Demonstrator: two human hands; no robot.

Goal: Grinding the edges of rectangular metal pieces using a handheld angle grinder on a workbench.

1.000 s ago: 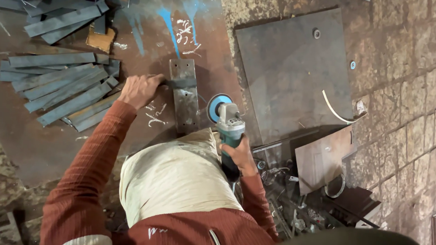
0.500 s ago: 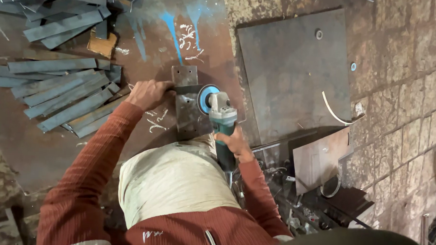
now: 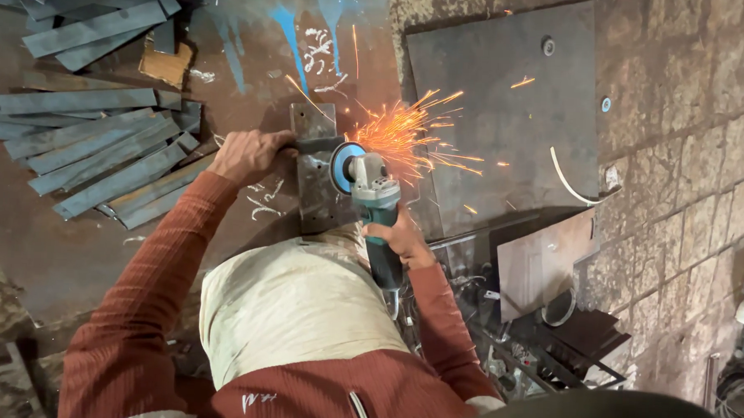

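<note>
Progress: grinding is under way, sparks (image 3: 408, 132) flying right; how much edge remains, cannot tell.
Steel bracket (image 3: 320, 170): lies on the rusty plate floor (image 3: 74, 248), long axis running away from the person.
Angle grinder (image 3: 372, 197): disc end points away, body toward the person.
Left hand (image 3: 250, 154): fingers curled, pressing the bracket.
Right hand (image 3: 400, 239): fingers wrapped around the grinder body.

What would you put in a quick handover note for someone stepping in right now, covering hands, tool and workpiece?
Left hand: pressing down a flat metal bar laid across the small steel plate.
Right hand: gripping the running angle grinder, disc at the bar's end, sparks flying right.
Stack of flat bars lies to the left on the rusty work surface.
Done: grinding under way. Left: cannot tell how much.
</note>
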